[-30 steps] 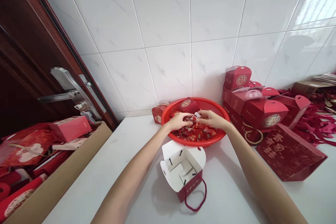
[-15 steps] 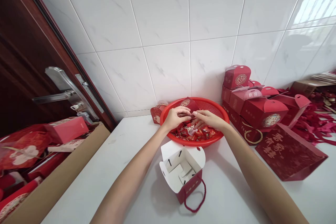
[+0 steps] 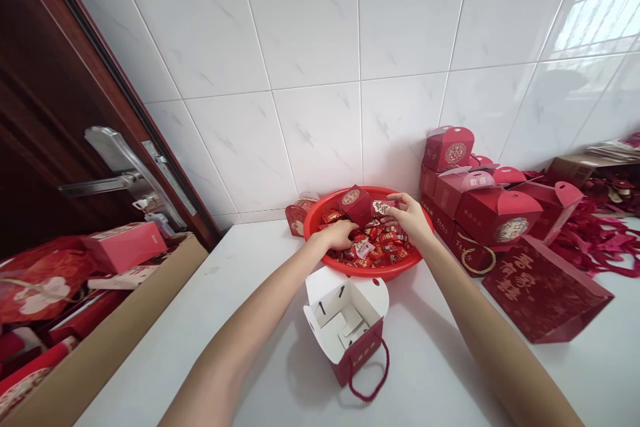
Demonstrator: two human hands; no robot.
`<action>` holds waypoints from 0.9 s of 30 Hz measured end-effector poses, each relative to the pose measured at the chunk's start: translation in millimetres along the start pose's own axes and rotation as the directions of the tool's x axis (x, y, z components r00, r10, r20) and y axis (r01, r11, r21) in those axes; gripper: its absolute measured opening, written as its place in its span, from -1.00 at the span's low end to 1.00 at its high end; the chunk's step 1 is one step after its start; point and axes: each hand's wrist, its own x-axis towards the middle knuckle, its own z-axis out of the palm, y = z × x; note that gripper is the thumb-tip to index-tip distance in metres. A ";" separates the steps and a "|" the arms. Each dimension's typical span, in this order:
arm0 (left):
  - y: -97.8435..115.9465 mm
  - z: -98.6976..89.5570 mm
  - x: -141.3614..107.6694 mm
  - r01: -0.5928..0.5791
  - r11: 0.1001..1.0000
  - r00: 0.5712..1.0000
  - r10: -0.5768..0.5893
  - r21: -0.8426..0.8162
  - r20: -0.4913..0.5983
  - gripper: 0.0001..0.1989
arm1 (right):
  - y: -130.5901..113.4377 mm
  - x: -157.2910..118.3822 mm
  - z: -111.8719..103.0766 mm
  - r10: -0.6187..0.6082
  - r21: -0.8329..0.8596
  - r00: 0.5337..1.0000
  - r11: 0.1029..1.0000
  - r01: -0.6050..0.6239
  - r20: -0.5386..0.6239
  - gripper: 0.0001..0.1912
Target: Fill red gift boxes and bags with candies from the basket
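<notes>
A red plastic basket [image 3: 320,203] holds many small red wrapped candies [image 3: 385,247]. My left hand [image 3: 337,235] reaches into its left side with curled fingers; whatever they grip among the candies is hidden. At the basket's right side, my right hand [image 3: 407,215] pinches a small red-and-white packet [image 3: 381,207]. Beside that packet, a small dark red box [image 3: 357,205] with a round gold emblem lies tilted on the candies. Nearer to me stands an open gift box [image 3: 357,357], white inside and red outside, with its flaps spread and a red cord handle hanging out.
Several red gift boxes [image 3: 500,217] are stacked on the right, with a larger dark red box [image 3: 543,293] before them. A small red box [image 3: 296,217] stands behind the basket's left. On the left are a cardboard carton [image 3: 150,300] and a door handle [image 3: 100,185].
My hands have parted from above the basket's middle. The left has gone down into the candies, while the right has moved aside with the red-and-white packet.
</notes>
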 end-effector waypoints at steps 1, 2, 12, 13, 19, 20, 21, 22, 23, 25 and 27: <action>0.4 -0.7 2.3 0.006 1.000 0.999 -0.007 0.027 0.033 -0.38 | -0.7 -0.3 0.3 0.006 0.018 1.000 1.000 -0.006 -0.019 -0.71; 1.2 -1.8 4.4 0.009 0.999 0.998 -0.012 0.050 0.064 -0.38 | -1.5 -0.7 0.4 0.009 0.037 0.999 0.999 -0.008 -0.034 -0.71; 12.5 -6.8 10.9 0.058 0.995 0.950 -0.078 0.075 0.302 -0.59 | 0.4 2.1 -10.8 0.043 0.223 0.995 0.974 -0.023 -0.088 -0.76; 12.0 -6.0 10.4 0.068 0.995 0.948 -0.086 0.066 0.307 -0.61 | 1.4 2.6 -11.8 0.043 0.239 0.996 0.971 -0.023 -0.079 -0.74; 3.4 -3.7 9.9 0.096 0.994 0.950 -0.077 -0.048 0.301 -0.41 | 6.8 6.9 -13.9 -0.007 0.370 0.994 0.928 0.046 -0.105 -0.65; 1.9 -3.6 10.4 0.090 0.993 0.952 -0.063 -0.077 0.299 -0.41 | 7.4 8.3 -14.4 -0.010 0.405 0.992 0.912 0.061 -0.127 -0.65; 0.5 -3.4 11.0 0.085 0.991 0.954 -0.050 -0.106 0.295 -0.45 | 7.9 9.9 -15.0 -0.009 0.440 0.989 0.895 0.075 -0.151 -0.64; -0.8 -3.0 11.9 0.080 0.988 0.956 -0.038 -0.134 0.291 -0.52 | 8.5 11.6 -15.7 -0.003 0.472 0.985 0.877 0.086 -0.173 -0.63; -2.0 -2.5 12.9 0.078 0.984 0.958 -0.030 -0.159 0.286 -0.60 | 9.0 13.4 -16.6 0.005 0.496 0.981 0.863 0.093 -0.192 -0.63; -4.2 -1.0 15.3 0.078 0.976 0.960 -0.018 -0.202 0.280 -0.70 | 10.0 16.4 -18.2 0.024 0.522 0.976 0.847 0.096 -0.218 -0.62; -6.0 0.7 17.7 0.082 0.968 0.960 -0.013 -0.235 0.281 -0.76 | 10.6 17.7 -19.2 0.038 0.530 0.972 0.843 0.093 -0.231 -0.62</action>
